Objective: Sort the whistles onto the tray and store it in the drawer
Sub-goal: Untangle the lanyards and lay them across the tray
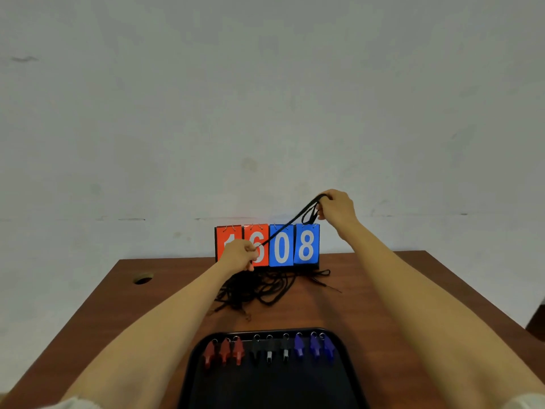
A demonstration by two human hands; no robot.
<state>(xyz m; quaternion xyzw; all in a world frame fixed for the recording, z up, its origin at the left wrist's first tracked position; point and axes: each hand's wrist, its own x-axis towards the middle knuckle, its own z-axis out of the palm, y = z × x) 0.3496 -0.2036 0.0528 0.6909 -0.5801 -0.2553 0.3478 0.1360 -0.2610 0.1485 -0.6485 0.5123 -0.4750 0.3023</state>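
Observation:
A black tray (pixel 271 388) lies at the table's near edge. Along its far side stand three red whistles (pixel 224 351), three black whistles (pixel 269 348) and three blue whistles (pixel 315 345) in a row. A black lanyard (pixel 290 225) is stretched taut in the air between my hands. My left hand (pixel 239 255) pinches its lower end in front of the scoreboard. Higher and to the right, my right hand (pixel 337 206) grips its looped upper end. A tangled pile of black lanyards (pixel 265 286) lies on the table below my left hand.
A flip scoreboard (pixel 283 246) reading 1608, red and blue cards, stands at the back edge of the brown table (pixel 383 305) against a pale wall. A round cable hole (pixel 143 279) sits at the table's back left.

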